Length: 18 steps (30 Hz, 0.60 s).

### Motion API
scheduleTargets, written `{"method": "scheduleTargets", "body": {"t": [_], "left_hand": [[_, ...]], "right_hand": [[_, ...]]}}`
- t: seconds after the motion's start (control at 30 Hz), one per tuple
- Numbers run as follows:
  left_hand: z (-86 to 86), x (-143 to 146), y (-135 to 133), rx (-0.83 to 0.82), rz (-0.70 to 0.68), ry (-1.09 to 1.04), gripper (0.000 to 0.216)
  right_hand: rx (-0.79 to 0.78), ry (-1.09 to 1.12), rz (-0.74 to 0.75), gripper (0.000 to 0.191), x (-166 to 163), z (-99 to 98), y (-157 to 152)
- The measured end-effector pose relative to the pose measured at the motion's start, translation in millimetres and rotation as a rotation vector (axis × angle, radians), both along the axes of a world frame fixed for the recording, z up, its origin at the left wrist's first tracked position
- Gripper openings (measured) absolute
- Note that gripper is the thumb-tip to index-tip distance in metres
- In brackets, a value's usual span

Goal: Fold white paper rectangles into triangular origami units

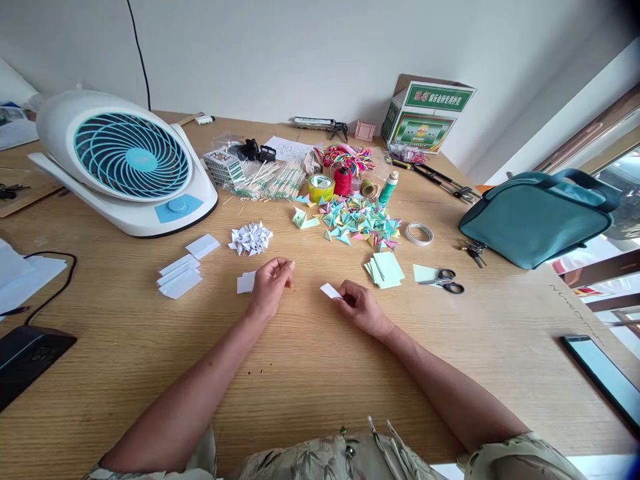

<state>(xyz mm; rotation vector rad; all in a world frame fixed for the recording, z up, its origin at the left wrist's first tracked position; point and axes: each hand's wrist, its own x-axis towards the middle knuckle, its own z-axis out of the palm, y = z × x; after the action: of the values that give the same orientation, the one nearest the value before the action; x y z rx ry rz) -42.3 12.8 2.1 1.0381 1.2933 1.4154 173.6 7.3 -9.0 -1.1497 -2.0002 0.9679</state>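
My right hand (pixel 364 308) pinches a small white paper slip (pixel 331 291) by one end, just above the table. My left hand (pixel 271 287) is raised a little to the left of it, thumb and fingers pressed together with nothing visible in them. Behind the left wrist lie white paper pieces (pixel 245 283), partly hidden by that hand. Farther left rest several white paper rectangles (pixel 180 275), overlapping one another. A pile of folded white paper pieces (pixel 251 239) sits beyond my left hand. Past my right hand lies a stack of pale green paper (pixel 385 270).
Colourful folded paper triangles (pixel 357 219) are heaped at the centre back. Scissors (pixel 445 280) and a tape roll (pixel 419 233) lie right. A white fan (pixel 125 167) stands left, a teal bag (pixel 540 217) and phone (pixel 603 380) right. Sticks (pixel 280 179) lie behind.
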Motion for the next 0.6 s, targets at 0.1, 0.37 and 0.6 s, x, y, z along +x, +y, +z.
{"method": "scheduleTargets", "body": {"t": [0.1,0.37,0.6], "left_hand": [[-1.1,10.5,-8.4,-0.037,-0.194,0.066,0.032],[-11.9,36.2,-17.2,0.107,-0.277,0.464,0.024],[-13.5,30.2,-14.4,0.120,-0.337,0.464,0.026]], "right_hand": [[-0.040,0.044,-0.059,0.019,-0.8,-0.9,1.3],[-0.027,0.073,-0.015,0.022,-3.0,1.2,0.8],[-0.008,0.058,0.019,0.019,-3.4,-2.0,1.2]]}}
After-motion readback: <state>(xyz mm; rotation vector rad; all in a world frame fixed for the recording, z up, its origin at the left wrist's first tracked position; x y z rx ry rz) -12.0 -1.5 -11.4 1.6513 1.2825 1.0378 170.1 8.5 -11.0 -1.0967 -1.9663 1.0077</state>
